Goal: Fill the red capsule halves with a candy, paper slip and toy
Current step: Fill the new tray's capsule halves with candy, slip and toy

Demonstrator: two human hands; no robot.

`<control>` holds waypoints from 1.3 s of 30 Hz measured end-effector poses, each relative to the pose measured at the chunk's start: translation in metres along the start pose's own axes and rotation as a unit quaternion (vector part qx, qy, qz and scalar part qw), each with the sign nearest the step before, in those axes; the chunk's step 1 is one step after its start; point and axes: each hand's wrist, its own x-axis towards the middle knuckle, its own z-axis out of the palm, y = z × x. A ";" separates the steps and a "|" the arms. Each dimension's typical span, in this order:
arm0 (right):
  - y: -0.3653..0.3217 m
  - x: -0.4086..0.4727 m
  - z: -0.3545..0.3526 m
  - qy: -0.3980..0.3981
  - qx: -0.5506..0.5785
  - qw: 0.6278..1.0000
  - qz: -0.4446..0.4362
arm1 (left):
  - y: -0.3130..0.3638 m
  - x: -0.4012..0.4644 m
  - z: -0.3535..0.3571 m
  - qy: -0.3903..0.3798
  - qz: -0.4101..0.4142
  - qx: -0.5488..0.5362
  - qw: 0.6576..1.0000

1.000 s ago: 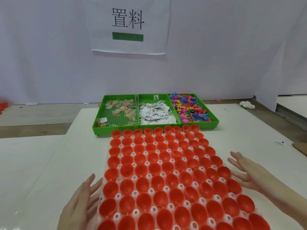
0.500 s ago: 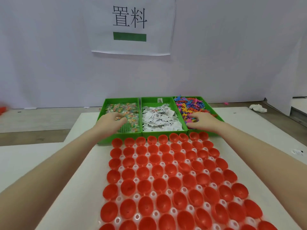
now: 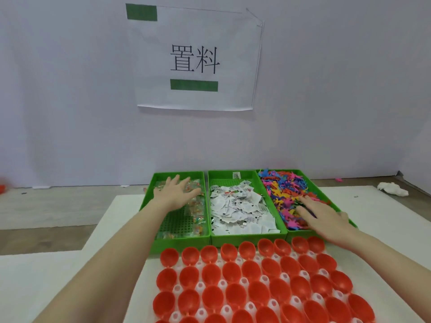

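Several empty red capsule halves (image 3: 233, 273) sit in rows in a white holder (image 3: 245, 281) on the table. Behind it stand three green trays: wrapped candies (image 3: 196, 210) in the left tray (image 3: 179, 240), paper slips (image 3: 240, 206) in the middle one (image 3: 247, 237), colourful toys (image 3: 284, 192) in the right one (image 3: 326, 199). My left hand (image 3: 175, 192) lies with fingers spread on the candies at the back of the left tray. My right hand (image 3: 324, 215) lies flat, fingers straight, on the toys.
A paper sign (image 3: 196, 59) hangs on the white wall behind the trays. A crumpled white tissue (image 3: 393, 188) lies at the far right of the white table (image 3: 116, 220). Bare floor shows to the left.
Both hands rose from beside the capsule holder and reached forward into the trays. Since half a second ago the left hand went deeper over the candies; the right spread on the toys.
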 end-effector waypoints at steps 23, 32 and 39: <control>-0.003 -0.006 -0.008 -0.037 -0.087 0.996 -0.009 | -0.022 0.003 0.006 -0.014 -0.030 0.071 0.997; -0.005 -0.011 -0.013 -0.029 -0.021 0.999 -0.026 | -0.025 -0.042 -0.010 -0.043 0.054 -0.013 0.998; -0.002 -0.008 -0.016 0.048 0.078 0.996 -0.003 | -0.042 -0.172 -0.004 0.368 0.093 -0.079 0.922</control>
